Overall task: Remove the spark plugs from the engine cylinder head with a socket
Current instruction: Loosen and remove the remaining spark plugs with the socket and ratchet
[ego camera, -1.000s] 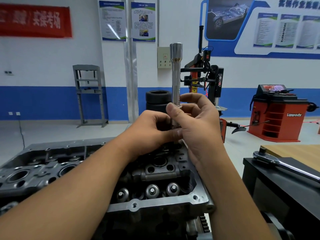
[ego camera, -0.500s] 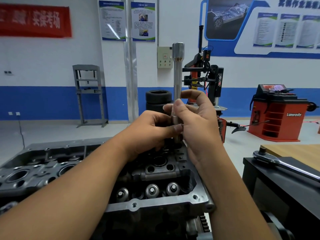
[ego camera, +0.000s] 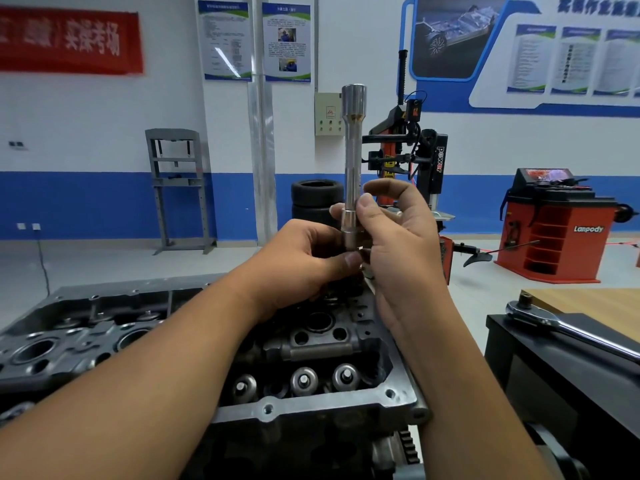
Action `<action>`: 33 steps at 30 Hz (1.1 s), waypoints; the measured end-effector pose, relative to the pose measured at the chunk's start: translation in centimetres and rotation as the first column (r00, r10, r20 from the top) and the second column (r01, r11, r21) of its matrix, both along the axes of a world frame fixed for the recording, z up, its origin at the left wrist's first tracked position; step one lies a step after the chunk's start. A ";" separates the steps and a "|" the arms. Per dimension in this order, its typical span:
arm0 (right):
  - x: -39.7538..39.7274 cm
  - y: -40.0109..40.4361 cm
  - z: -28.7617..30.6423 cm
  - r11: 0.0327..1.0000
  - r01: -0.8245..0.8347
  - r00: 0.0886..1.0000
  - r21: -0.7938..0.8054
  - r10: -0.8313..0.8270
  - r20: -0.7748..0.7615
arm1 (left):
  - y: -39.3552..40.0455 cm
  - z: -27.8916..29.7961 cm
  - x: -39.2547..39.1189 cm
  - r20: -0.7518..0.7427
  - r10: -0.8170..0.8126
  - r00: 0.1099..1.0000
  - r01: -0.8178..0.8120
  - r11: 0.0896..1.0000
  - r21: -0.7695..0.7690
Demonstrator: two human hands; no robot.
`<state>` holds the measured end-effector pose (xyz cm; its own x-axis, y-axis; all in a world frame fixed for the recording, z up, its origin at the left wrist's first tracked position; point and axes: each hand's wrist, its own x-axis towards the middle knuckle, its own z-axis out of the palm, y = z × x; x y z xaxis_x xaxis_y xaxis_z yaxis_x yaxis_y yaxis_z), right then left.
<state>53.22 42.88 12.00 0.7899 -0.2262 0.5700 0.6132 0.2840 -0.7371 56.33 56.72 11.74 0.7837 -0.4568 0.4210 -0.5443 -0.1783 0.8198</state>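
While both hands work above the dark grey cast-metal engine cylinder head [ego camera: 311, 407], a person holds a long polished steel spark plug socket with a slim extension shaft [ego camera: 352, 168] upright over the head's far end. The right hand [ego camera: 398, 251] pinches the socket's thicker lower barrel between thumb and fingertips, index finger curled over the top. The left hand [ego camera: 304, 261] has its fingers curled in at the socket's bottom end, gripping something there; whether that is a spark plug being drawn out of the socket cannot be told, since the fingers hide it.

No plug is visible in the open wells of the head; the task's remaining plugs, if any, sit too deep to see. A chrome ratchet handle with a round drive head [ego camera: 554, 327] lies apart on the black bench [ego camera: 554, 368] to the right, not attached to the socket.

The risk from here looks plain. A light fingertip hold on smooth steel could slip, and a socket or freed plug dropped from here would likely fall among the round silver valve caps [ego camera: 304, 381] or into an open bore, where it may chip or prove awkward to retrieve. Pulling at an angle could also crack a plug's insulator. Behind stand stacked black tyres [ego camera: 313, 199] and an orange wheel balancer [ego camera: 550, 230].
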 end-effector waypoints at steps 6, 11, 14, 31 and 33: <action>0.0 0.1 -0.1 0.995 0.072 0.997 -0.062 -0.069 0.044 | 0.0 0.0 0.1 -0.007 0.007 1.000 -0.007 1.000 0.013; 0.4 0.0 -0.1 0.999 0.051 0.998 0.012 -0.051 0.020 | 0.0 -0.2 0.3 0.010 -0.048 0.999 0.048 0.999 0.012; 0.1 -0.1 -0.1 0.998 0.048 0.998 -0.034 -0.046 0.045 | -0.1 -0.2 0.1 0.053 -0.040 0.998 0.038 0.999 0.038; 0.0 0.0 -0.2 0.997 0.064 0.998 -0.042 -0.063 0.021 | -0.1 0.0 -0.1 -0.003 -0.001 1.000 0.001 1.000 0.006; 0.1 0.1 -0.1 0.998 0.049 0.999 -0.034 -0.049 0.012 | -0.1 0.0 -0.1 -0.019 -0.010 1.000 0.010 1.000 -0.002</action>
<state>53.34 42.94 11.95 0.7718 -0.2446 0.5869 0.6341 0.2277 -0.7390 56.22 56.66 11.71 0.7871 -0.4634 0.4071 -0.5302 -0.1712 0.8304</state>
